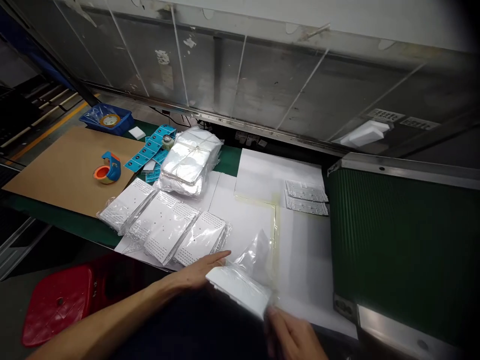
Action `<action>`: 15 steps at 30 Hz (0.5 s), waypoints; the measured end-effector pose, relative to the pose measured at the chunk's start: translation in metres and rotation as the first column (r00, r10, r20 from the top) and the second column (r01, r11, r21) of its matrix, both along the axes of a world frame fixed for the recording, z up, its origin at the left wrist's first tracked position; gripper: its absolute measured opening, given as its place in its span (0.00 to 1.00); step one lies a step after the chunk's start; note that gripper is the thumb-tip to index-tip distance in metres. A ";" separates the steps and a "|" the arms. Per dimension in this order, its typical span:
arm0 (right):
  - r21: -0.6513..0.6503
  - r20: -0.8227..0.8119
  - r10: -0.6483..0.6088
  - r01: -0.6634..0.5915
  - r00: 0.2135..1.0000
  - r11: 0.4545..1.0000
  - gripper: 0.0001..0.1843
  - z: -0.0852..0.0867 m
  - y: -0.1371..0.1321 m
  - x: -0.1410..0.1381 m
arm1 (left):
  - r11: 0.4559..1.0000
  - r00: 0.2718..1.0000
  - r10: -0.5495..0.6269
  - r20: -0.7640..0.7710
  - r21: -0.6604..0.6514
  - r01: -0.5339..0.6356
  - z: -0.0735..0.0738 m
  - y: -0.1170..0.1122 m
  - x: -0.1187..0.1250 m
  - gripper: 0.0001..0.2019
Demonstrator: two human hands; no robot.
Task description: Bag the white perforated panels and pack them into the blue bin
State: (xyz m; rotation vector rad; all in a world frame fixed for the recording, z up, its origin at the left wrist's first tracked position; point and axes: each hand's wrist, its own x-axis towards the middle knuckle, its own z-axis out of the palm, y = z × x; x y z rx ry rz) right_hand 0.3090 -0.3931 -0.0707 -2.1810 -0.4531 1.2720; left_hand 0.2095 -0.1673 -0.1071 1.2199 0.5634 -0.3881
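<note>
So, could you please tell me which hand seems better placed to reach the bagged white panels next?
Probably the left hand: it is close beside the nearest of the bagged white panels, while the right hand is farther off, by the right end of the white piece.

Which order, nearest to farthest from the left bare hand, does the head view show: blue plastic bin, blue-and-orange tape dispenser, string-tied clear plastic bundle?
From the left hand:
1. Plastic bundle, straight beyond it
2. Tape dispenser, farther left, on brown cardboard
3. Plastic bin, beyond the cardboard
</note>
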 end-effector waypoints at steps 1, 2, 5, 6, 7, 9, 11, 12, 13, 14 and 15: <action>-0.017 -0.039 -0.029 0.029 0.999 0.999 0.24 0.003 0.002 0.005 | 0.995 0.998 -0.062 0.004 0.084 0.062 0.000 0.004 0.004 0.22; -0.035 -0.085 -0.067 0.065 0.994 0.997 0.25 0.006 0.003 0.010 | 0.985 0.991 -0.132 0.001 0.115 0.131 0.004 0.007 0.008 0.23; -0.043 -0.203 -0.141 0.135 0.969 0.990 0.25 0.022 0.002 0.029 | 0.955 0.958 -0.286 -0.018 0.071 0.287 0.033 0.017 0.027 0.26; -0.030 -0.211 -0.153 0.150 0.966 0.988 0.25 0.030 0.000 0.035 | 0.947 0.950 -0.313 -0.016 0.066 0.313 0.047 0.019 0.034 0.27; -0.013 -0.199 -0.160 0.161 0.967 0.987 0.25 0.039 -0.004 0.040 | 0.944 0.946 -0.323 -0.004 0.069 0.322 0.063 0.020 0.039 0.27; 0.031 -0.194 -0.156 0.165 0.969 0.986 0.26 0.056 -0.015 0.045 | 0.952 0.951 -0.302 0.067 0.080 0.297 0.092 0.020 0.046 0.24; 0.100 -0.313 -0.162 0.203 0.936 0.974 0.26 0.061 -0.028 0.043 | 0.965 0.948 -0.263 0.179 0.048 0.258 0.111 0.017 0.044 0.20; 0.126 -0.412 -0.196 0.269 0.890 0.955 0.28 0.056 -0.033 0.039 | 0.966 0.941 -0.249 0.230 -0.010 0.258 0.115 0.013 0.040 0.18; 0.127 -0.514 -0.258 0.370 0.818 0.920 0.31 0.047 -0.034 0.035 | 0.958 0.935 -0.241 0.261 -0.090 0.272 0.116 0.009 0.035 0.16; 0.098 -0.604 -0.333 0.482 0.724 0.870 0.34 0.032 -0.032 0.029 | 0.939 0.931 -0.243 0.272 -0.176 0.296 0.113 0.004 0.029 0.15; 0.049 -0.651 -0.425 0.594 0.628 0.803 0.35 0.015 -0.026 0.024 | 0.914 0.930 -0.256 0.265 -0.248 0.322 0.108 0.000 0.022 0.15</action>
